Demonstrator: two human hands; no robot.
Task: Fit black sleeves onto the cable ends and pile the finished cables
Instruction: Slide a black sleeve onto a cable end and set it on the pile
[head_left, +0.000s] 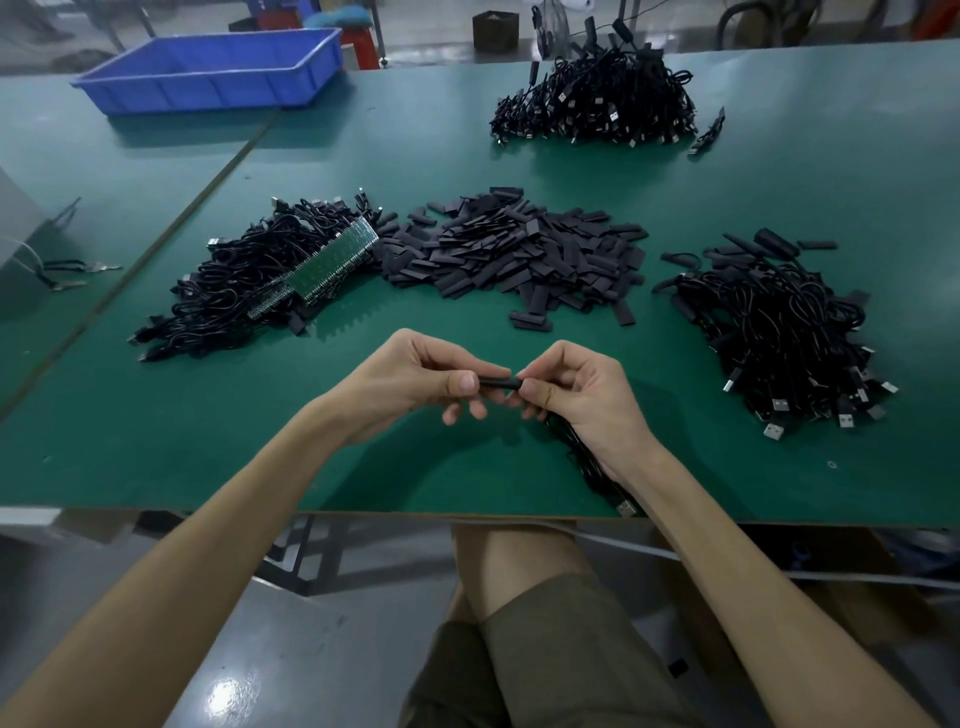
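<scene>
Behind right hand (577, 388), cable (577, 442) end possibly inside sleeve (496, 383)

A green-topped table (156, 441) carries a heap of black sleeves (519, 254) at its middle. Touching the heap's left edge lies a pile of black cables (234, 291) with a row of green circuit boards (332, 265) on top. A pile of USB cables (779, 332) lies to the right, a far cable pile (597, 104) sits at the back, and a blue plastic bin (208, 73) stands at the far left.
</scene>
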